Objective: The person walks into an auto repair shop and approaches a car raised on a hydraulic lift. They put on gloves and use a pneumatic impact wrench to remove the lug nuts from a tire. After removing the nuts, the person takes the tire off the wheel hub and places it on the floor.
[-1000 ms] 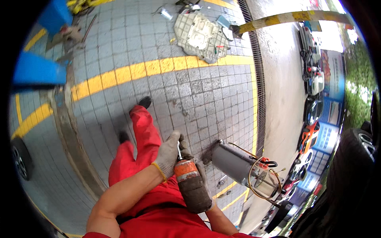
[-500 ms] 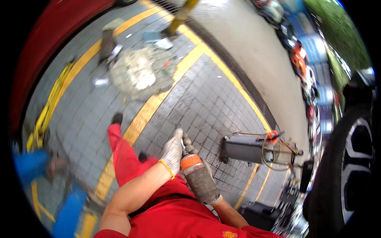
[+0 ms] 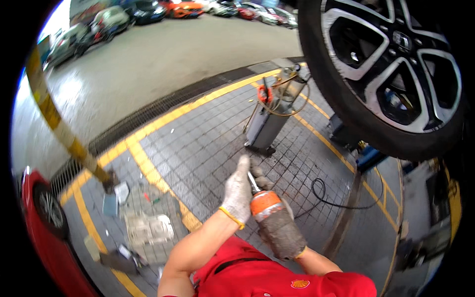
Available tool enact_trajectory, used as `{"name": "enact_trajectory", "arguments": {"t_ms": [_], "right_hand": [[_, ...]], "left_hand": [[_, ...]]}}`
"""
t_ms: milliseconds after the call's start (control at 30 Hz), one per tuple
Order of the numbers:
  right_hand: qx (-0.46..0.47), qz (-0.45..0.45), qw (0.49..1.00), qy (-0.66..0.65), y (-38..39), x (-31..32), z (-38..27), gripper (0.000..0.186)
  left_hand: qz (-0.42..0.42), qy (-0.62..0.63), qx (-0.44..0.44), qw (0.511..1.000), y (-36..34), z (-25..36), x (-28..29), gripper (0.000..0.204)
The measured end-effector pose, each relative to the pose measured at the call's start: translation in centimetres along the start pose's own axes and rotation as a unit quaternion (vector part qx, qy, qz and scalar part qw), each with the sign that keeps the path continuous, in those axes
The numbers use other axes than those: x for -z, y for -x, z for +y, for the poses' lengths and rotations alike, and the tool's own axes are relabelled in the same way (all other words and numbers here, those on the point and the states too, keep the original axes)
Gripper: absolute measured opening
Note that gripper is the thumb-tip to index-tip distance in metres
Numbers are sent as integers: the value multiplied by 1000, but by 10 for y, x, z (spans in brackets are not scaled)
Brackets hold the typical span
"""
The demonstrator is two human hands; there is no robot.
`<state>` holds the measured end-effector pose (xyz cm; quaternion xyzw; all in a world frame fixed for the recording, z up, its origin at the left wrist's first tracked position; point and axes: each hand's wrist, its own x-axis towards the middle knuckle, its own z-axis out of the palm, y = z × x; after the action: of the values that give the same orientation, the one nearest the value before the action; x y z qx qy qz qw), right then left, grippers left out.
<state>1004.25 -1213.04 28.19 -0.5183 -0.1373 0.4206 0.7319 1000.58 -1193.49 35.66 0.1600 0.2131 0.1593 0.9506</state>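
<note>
My left hand (image 3: pixel 239 191), in a pale knit glove with a dark grey coating, is closed around the silver front end of an air tool (image 3: pixel 275 225) with an orange band and a worn grey-brown body. My right hand (image 3: pixel 287 208), gloved and mostly hidden behind that body, grips it from beneath. The tool points forward and slightly left, away from my red clothing. Above and to the right, a raised car wheel (image 3: pixel 420 69) with a black-and-silver rim fills the upper corner, apart from both hands.
A grey wheeled tank (image 3: pixel 261 129) with hoses stands ahead, near a black hose (image 3: pixel 341 206) on the tiles. A yellow-banded post (image 3: pixel 67 133), large undertray panel (image 3: pixel 148 227) and red car (image 3: pixel 39 227) are left. Parked cars (image 3: pixel 183 9) line the back beyond a drain grate (image 3: pixel 123 121).
My view has swung right and lifted: the wheel, tank and parked cars now face me, while the undertray and post sit lower left. Both hands still hold the tool, now further right in view.
</note>
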Motion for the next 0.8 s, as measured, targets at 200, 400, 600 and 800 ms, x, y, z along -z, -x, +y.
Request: {"name": "enact_trajectory", "arguments": {"t_ms": [200,400,600,800], "right_hand": [[210,120,718,653,23,-66,-85,23],[349,327,425,768,26,-86,-143,48],[418,474,723,278,17,-132,-157,66],[563,492,627,218,-25,-188,-240,49]], "left_hand": [[-169,-59,88,980,-21,14,-98,33],[-332,-46,131,933,-24,25,-182,44],[-508,-22,287,812,-18,38,-262,46],[-657,-21,317,684,-55,36,-325,45]]}}
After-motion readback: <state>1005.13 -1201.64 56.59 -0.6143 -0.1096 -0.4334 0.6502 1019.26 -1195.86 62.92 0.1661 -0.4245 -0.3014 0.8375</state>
